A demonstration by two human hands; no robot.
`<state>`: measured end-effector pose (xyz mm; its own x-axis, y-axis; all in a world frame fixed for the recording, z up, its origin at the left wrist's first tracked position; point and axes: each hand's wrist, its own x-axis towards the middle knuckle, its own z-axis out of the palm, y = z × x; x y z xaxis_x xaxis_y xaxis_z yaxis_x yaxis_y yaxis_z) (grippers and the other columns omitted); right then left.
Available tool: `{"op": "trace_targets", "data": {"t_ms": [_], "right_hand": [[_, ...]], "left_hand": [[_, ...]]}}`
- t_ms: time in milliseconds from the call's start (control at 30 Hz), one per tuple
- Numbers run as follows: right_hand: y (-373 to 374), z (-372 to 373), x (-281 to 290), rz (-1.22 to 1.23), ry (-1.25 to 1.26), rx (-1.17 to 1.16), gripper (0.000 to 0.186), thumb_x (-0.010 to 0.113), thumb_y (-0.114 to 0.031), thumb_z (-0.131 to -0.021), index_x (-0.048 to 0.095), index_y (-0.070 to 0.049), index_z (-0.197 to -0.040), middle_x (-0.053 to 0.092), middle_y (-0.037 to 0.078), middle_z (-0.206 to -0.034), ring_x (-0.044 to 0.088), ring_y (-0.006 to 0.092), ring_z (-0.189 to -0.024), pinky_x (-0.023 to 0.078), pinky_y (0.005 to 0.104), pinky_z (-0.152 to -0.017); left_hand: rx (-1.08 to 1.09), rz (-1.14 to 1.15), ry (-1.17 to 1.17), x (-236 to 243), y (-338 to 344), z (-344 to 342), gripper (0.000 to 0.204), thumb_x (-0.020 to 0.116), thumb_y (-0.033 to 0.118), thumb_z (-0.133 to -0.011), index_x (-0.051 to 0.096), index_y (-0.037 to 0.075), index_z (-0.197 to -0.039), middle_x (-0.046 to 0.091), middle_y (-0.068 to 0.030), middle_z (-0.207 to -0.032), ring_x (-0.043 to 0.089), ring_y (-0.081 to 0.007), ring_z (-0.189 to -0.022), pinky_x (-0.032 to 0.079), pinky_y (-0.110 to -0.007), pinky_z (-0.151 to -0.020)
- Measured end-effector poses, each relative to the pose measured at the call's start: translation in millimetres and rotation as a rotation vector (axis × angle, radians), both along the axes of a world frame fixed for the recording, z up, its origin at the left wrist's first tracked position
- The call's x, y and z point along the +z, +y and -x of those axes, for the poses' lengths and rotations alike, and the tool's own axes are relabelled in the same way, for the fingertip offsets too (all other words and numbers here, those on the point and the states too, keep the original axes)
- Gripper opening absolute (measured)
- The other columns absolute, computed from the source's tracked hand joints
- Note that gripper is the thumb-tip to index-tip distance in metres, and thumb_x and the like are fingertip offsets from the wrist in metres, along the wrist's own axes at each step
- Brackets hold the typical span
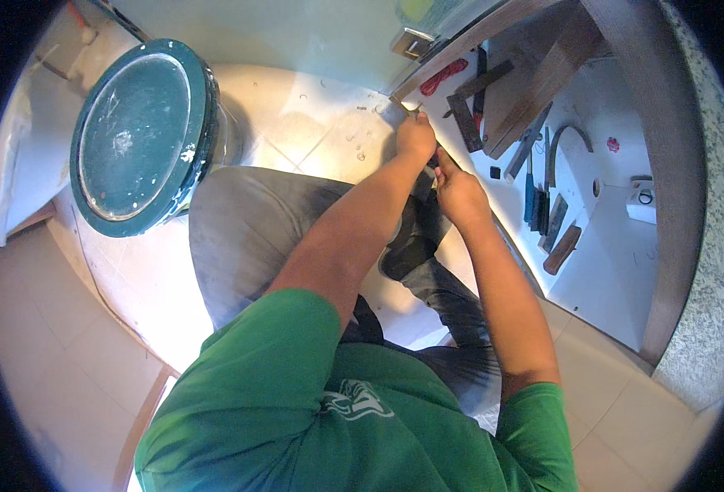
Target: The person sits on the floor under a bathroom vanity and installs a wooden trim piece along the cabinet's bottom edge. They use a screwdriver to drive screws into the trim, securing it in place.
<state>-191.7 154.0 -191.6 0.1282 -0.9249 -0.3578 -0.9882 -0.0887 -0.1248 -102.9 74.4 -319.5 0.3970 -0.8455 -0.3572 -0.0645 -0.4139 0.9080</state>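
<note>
Both of my hands are out in front of me at the lower edge of a cabinet opening. My left hand point(416, 139) is closed at the far end of a slim dark tool, close to the cabinet's wooden frame point(422, 88). My right hand point(461, 195) is closed nearer to me, around the other end of what looks like the same tool. Most of the tool is hidden by my fingers, so its exact kind cannot be made out. Beyond the frame, a red cord bundle point(442, 76) and a dark carpenter's square point(464, 121) lie nearest my hands.
Inside the cabinet lie a blue-handled brush point(534, 201), a wooden-handled tool point(562, 250) and a curved dark strip point(560, 148). A brown wooden post point(542, 78) slants across the opening. To my left stands a bucket with a green lid point(141, 135). Small curled bits litter the tiled floor point(321, 123).
</note>
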Motion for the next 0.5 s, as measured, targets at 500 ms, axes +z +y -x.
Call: {"op": "trace_targets", "data": {"t_ms": [500], "right_hand": [[8.1,-6.8,-1.9,0.016,-0.022,0.015,0.046,0.051,-0.032,-0.105,0.052,-0.019,-0.15,0.071,0.029,-0.099,0.07,0.0464,-0.094,0.054,0.0555,-0.085]], "left_hand": [[-0.034,-0.043,0.017,-1.2,8.1,-8.6,0.055,0.04,0.039,-0.106,0.068,-0.008,-0.114,0.066,-0.0366,-0.116,0.061,-0.0548,-0.113,0.046,-0.057,-0.1]]}}
